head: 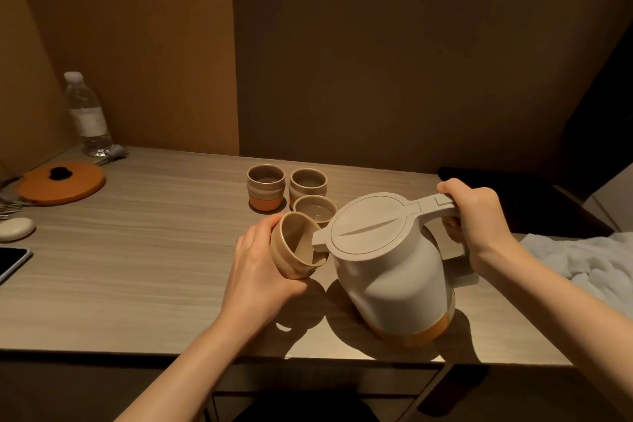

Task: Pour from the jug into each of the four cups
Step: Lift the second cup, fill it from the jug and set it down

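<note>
The left hand (260, 271) grips a tilted cup (294, 250) against the spout so nothing spills, while the right hand (469, 212), closed around the handle, tips the jug (394, 277) toward it.

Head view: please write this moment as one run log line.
left hand: holds tilted cup | right hand: tilts jug, spout at cup | three cups on table
</note>
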Motion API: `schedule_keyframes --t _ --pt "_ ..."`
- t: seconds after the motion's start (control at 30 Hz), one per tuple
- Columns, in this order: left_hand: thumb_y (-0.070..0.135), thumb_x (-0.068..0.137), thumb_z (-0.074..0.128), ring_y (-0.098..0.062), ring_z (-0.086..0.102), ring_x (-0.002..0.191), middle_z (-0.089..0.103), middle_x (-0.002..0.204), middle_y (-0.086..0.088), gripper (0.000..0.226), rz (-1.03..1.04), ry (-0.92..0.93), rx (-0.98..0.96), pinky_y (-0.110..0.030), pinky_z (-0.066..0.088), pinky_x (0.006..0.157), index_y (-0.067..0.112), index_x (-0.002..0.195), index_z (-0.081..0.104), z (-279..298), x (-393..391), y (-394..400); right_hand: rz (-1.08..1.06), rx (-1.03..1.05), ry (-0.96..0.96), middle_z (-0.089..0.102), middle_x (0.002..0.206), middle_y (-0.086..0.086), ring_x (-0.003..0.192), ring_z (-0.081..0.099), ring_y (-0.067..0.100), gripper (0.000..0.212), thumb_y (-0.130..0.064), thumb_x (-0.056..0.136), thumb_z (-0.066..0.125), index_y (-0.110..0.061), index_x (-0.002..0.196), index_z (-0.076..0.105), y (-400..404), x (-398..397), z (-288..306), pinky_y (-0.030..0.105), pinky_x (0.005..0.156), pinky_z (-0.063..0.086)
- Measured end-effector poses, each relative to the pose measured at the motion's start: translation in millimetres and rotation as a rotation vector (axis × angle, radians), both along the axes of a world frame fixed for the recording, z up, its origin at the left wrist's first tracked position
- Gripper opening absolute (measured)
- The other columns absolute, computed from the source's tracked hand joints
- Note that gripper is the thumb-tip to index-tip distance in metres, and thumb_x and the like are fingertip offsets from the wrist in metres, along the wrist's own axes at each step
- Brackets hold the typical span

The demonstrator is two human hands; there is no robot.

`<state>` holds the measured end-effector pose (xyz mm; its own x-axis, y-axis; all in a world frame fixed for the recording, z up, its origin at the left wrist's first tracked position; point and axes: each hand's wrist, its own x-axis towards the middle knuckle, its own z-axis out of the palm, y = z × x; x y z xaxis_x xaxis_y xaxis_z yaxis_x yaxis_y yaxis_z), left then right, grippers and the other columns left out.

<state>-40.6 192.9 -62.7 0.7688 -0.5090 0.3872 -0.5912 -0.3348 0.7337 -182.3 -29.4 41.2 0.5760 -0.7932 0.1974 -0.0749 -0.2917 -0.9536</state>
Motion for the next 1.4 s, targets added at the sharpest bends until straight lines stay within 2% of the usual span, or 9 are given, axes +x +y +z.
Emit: schedule_keyframes --t 0.17,0.3,0.43,0.6,0.97,1.4 --pt "0.019 0.051 0.09 -0.008 0.038 0.121 0.041 0.122 0.021 0.099 -0.007 0.006 -0.016 -0.023 0.034 0.088 0.037 0.132 0.037 -1 0 4 0.011 -0.023 0.005 0.038 0.036 -0.006 0.036 0.033 0.005 0.049 -0.02 0.092 0.052 -0.012 0.043 0.046 4 5 2 0.026 0.047 0.027" --pt "0.02 0.051 0.09 -0.012 0.04 0.123 0.046 0.128 0.013 0.098 0.002 0.013 -0.01 -0.025 0.036 0.09 0.034 0.133 0.038 -3 0 5 0.02 -0.056 0.019 0.04 0.036 -0.007 0.037 0.035 0.004 0.049 -0.02 0.093 0.051 -0.011 0.045 0.047 6 8 3 0.026 0.048 0.028" --pt "0.021 0.05 0.09 -0.011 0.04 0.122 0.044 0.125 0.018 0.098 0.008 0.016 -0.014 -0.023 0.036 0.088 0.037 0.131 0.038 -6 2 7 0.012 -0.071 0.023 0.042 0.038 -0.004 0.044 0.037 0.012 0.048 -0.02 0.092 0.052 -0.01 0.045 0.049 7 11 5 0.027 0.048 0.029" --pt "0.02 0.05 0.091 -0.012 0.041 0.122 0.048 0.128 0.012 0.098 0.017 0.023 -0.02 -0.025 0.037 0.09 0.032 0.132 0.04 -7 2 8 0.01 -0.083 0.046 0.044 0.043 0.001 0.047 0.037 0.013 0.045 -0.019 0.092 0.051 -0.006 0.05 0.049 10 14 6 0.026 0.049 0.029" --pt "0.018 0.049 0.089 -0.011 0.042 0.119 0.048 0.126 0.012 0.097 0.006 0.046 -0.033 -0.02 0.034 0.086 0.03 0.132 0.041 -9 2 10 0.022 -0.116 0.073 0.043 0.045 0.006 0.037 0.036 0.007 0.044 -0.02 0.091 0.051 -0.003 0.05 0.05 5 18 5 0.024 0.044 0.03" --pt "0.018 0.05 0.09 -0.009 0.041 0.12 0.047 0.126 0.012 0.097 0.012 0.072 -0.034 -0.023 0.036 0.089 0.03 0.132 0.04 -10 1 11 0.035 -0.174 0.081 0.047 0.051 0.012 0.043 0.04 0.011 0.045 -0.018 0.093 0.049 -0.004 0.05 0.051 6 21 6 0.026 0.048 0.032"
